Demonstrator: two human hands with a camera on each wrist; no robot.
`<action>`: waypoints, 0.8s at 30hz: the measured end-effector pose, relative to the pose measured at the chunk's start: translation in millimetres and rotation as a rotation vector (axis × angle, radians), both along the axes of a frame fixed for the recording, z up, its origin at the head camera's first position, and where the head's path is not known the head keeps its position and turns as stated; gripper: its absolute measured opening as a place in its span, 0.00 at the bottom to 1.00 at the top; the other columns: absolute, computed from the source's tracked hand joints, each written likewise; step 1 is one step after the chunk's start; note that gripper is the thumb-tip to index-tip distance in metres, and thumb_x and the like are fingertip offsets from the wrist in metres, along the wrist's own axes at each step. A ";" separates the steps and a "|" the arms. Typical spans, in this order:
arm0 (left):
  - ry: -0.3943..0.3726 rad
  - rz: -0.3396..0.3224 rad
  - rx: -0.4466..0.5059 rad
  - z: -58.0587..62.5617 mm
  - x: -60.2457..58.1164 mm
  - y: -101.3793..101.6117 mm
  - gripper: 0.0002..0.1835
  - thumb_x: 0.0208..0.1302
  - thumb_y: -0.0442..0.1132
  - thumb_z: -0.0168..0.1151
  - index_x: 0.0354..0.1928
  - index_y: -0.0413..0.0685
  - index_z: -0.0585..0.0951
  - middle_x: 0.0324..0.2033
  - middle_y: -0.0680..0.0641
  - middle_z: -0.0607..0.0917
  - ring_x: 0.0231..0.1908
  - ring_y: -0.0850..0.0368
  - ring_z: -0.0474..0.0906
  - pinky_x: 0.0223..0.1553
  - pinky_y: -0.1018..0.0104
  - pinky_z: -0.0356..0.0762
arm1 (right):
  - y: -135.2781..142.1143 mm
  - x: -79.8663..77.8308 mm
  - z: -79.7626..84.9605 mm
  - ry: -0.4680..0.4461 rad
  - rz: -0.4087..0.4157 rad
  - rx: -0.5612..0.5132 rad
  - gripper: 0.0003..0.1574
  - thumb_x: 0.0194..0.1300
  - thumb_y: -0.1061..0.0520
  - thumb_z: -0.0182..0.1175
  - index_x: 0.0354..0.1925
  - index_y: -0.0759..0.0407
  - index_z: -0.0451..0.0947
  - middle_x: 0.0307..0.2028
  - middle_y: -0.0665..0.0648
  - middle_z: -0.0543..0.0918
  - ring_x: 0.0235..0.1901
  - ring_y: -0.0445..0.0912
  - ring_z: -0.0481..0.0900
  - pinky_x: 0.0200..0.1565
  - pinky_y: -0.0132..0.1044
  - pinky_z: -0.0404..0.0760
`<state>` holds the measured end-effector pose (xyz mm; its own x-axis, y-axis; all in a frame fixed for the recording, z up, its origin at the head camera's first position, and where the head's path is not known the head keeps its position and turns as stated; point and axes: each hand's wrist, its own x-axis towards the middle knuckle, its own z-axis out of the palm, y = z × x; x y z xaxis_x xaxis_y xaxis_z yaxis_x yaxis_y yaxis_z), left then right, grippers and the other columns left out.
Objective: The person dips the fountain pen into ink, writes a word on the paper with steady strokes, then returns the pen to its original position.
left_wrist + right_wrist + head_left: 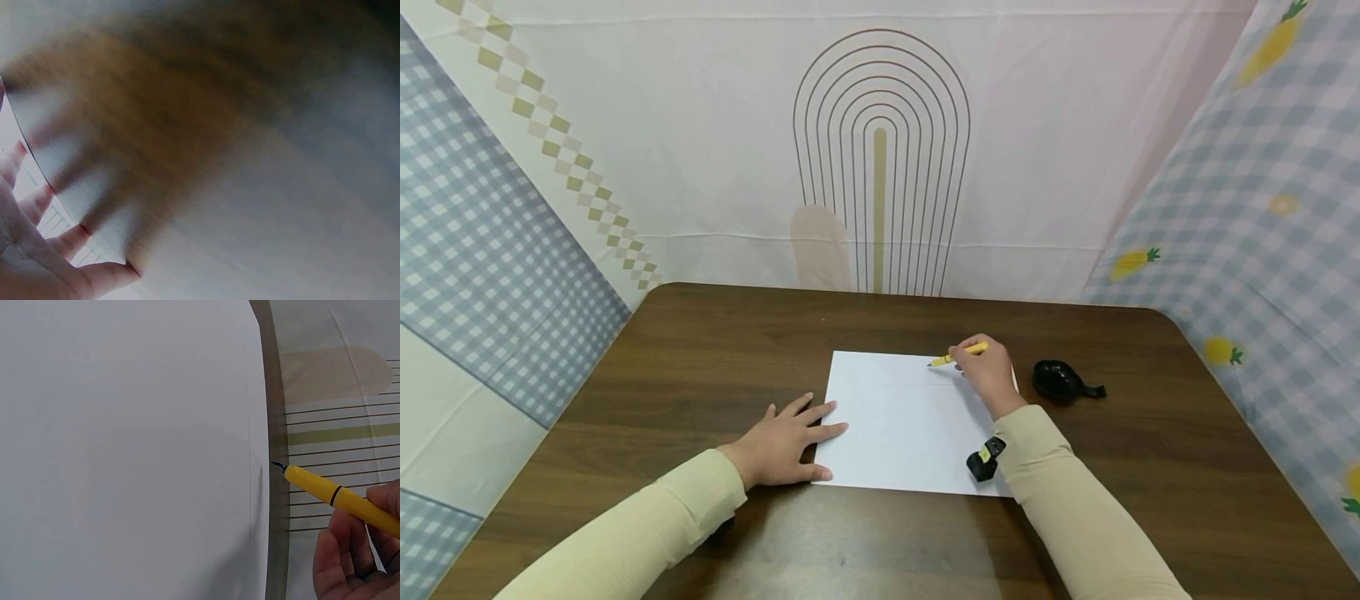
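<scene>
A white sheet of paper [895, 433] lies on the brown table. My right hand [988, 371] pinches a yellow fountain pen [312, 482] with a black band, its dark nib by the sheet's far edge. One thin straight line [249, 450] runs along that edge on the paper. My left hand [786, 446] rests with spread fingers at the sheet's left edge, fingertips on the paper and the palm side over the table. In the left wrist view the left hand [31, 250] shows at the lower left, thumb stretched out.
To the right of the paper lies a glossy black rounded object [1058, 381] with a short tail. The wooden table [700, 367] has rounded far corners. A white patterned cloth [715, 167] hangs behind it, with blue checked cloth [1262, 275] at the sides.
</scene>
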<state>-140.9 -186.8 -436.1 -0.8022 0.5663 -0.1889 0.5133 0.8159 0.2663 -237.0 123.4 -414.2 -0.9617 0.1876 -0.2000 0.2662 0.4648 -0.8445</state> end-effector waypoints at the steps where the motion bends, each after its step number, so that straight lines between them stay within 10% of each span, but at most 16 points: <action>1: 0.000 0.001 -0.002 -0.2 0.0 0.0 0.37 0.61 0.64 0.59 0.71 0.67 0.66 0.74 0.50 0.58 0.73 0.37 0.47 0.58 0.24 0.53 | -0.2 -0.3 -0.3 -0.001 0.001 0.002 0.15 0.69 0.50 0.58 0.45 0.60 0.76 0.42 0.62 0.81 0.42 0.52 0.78 0.42 0.38 0.76; 24: 0.005 -0.001 -0.003 -3.3 -0.1 -0.2 0.37 0.60 0.65 0.59 0.71 0.68 0.66 0.74 0.50 0.57 0.73 0.38 0.47 0.58 0.24 0.53 | -6.3 -6.1 -6.0 -0.002 -0.001 0.001 0.14 0.68 0.50 0.59 0.44 0.60 0.75 0.40 0.61 0.82 0.41 0.50 0.79 0.38 0.36 0.74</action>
<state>-141.0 -187.1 -439.5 -0.8025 0.5666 -0.1867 0.5155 0.8162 0.2611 -243.1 117.1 -420.2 -0.9609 0.1890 -0.2021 0.2689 0.4651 -0.8435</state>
